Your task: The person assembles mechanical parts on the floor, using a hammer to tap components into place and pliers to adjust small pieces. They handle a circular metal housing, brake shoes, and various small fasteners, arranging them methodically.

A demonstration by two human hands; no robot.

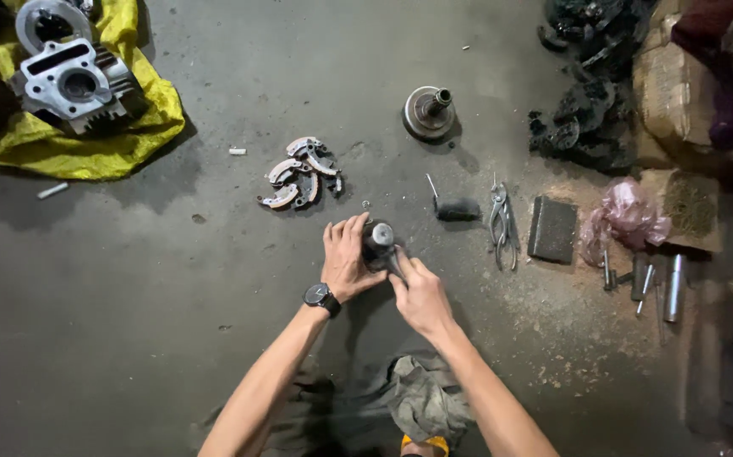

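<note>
Far left: one yellow cloth bearing two grey engine castings. Nearer centre, a cluster of about four curved clutch shoes, one small white pin just left of them. Centre, near: one dark round metal part with a shiny hub, standing on the floor. Left hand, with one black wristwatch, wrapped around its left side, fingers curled against it; right hand pinching its right edge, fingertips narrow. Beyond, one clutch drum. Right: one dark brush, one pair of pliers, one dark block, one pink bag, several metal sockets. Nothing between hands and part.
</note>
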